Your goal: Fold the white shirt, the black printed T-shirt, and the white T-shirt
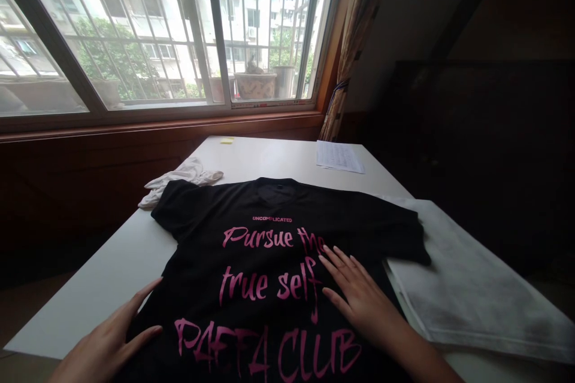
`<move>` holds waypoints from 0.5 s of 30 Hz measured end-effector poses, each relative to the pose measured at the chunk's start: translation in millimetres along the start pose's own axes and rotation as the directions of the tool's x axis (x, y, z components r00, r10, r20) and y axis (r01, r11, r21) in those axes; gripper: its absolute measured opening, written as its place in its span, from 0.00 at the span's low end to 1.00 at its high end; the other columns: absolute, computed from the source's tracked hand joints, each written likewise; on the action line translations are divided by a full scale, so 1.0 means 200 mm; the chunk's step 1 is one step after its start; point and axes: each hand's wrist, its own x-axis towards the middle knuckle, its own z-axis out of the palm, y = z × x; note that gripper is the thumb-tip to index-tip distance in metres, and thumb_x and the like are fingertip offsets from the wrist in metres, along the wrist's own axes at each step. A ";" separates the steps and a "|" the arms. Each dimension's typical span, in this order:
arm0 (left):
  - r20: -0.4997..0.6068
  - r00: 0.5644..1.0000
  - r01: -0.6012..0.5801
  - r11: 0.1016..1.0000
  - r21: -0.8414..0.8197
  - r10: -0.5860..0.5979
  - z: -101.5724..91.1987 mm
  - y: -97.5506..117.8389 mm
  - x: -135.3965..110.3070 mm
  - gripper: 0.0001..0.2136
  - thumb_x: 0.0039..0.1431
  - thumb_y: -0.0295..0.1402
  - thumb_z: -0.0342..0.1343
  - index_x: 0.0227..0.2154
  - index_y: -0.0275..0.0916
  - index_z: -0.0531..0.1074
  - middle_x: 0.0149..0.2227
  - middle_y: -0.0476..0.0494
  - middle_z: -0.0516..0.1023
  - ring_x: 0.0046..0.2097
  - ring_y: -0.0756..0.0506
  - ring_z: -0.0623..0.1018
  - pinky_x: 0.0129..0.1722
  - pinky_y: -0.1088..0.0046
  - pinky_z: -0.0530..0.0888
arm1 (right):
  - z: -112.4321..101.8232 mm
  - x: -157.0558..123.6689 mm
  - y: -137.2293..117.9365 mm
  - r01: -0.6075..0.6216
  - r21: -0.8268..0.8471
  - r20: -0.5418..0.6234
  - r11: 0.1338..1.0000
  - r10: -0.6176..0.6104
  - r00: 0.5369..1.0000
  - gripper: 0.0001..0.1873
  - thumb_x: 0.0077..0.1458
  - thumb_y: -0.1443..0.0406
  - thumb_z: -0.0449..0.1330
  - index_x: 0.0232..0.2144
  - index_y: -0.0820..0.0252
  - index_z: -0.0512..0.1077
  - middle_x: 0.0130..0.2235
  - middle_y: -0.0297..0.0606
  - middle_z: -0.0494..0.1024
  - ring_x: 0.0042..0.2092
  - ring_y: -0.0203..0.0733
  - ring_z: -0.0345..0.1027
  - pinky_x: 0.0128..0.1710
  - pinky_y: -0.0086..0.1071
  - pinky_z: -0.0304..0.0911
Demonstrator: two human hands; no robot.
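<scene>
A black T-shirt (202,251) with pink lettering lies spread face up, its neckline toward the window and both sleeves out to the sides. My right hand (353,287) rests flat on the shirt's front, right of the words, with its fingers stretched out. At the shirt's lower left edge is my left hand (119,329), thumb and fingers apart, touching the fabric along the side. Neither hand grips the cloth visibly. The shirt's lower hem runs out of view at the bottom.
The white table (103,278) carries a crumpled white cloth (188,173) by the left sleeve. A pale folded fabric (467,278) lies partly beneath the right sleeve. Toward the back are printed papers (340,157) and a yellow note (227,140). Beyond stand a barred window and a tied curtain (336,105).
</scene>
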 end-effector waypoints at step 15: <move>0.160 0.925 -0.379 0.806 0.455 0.344 0.18 0.39 0.99 0.30 0.73 0.49 0.39 0.72 0.40 0.53 0.74 0.43 0.51 0.74 0.36 0.50 0.71 0.46 0.53 | 0.01 -0.01 0.00 -0.012 -0.007 0.026 1.000 0.012 1.000 0.35 0.70 0.46 0.48 0.73 0.36 0.41 0.75 0.27 0.43 0.74 0.52 0.39 0.72 0.56 0.45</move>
